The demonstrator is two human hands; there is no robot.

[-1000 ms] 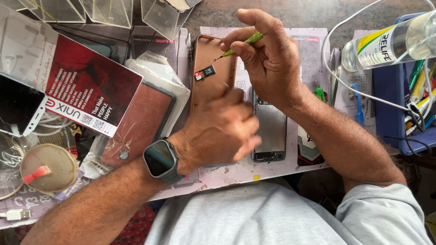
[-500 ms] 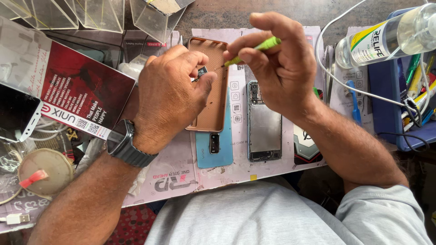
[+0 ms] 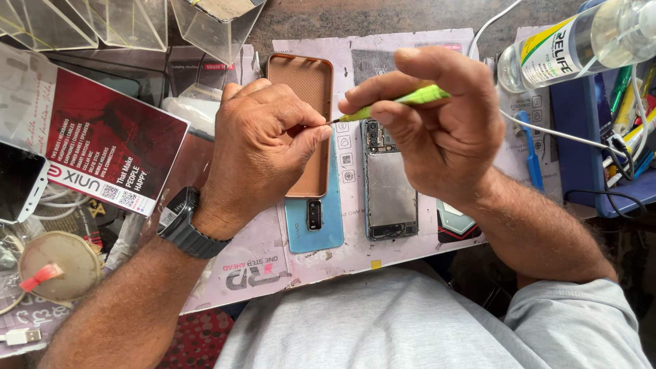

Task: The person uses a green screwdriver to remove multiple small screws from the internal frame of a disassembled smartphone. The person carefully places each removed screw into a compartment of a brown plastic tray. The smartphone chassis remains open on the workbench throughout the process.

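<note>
With the right hand (image 3: 444, 130) pinching the green screwdriver (image 3: 403, 101) and the left hand (image 3: 263, 147) clenched on something too small to identify just above the brown phone case (image 3: 304, 89), the tip seems best kept steady, pressed lightly

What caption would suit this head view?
Right hand brings a green tool to the pinched left hand above an opened phone.

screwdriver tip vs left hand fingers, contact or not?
Cannot tell. In the head view the green screwdriver in the right hand ends right at the pinched fingertips of the left hand, with no gap visible, but contact is hidden.
</note>
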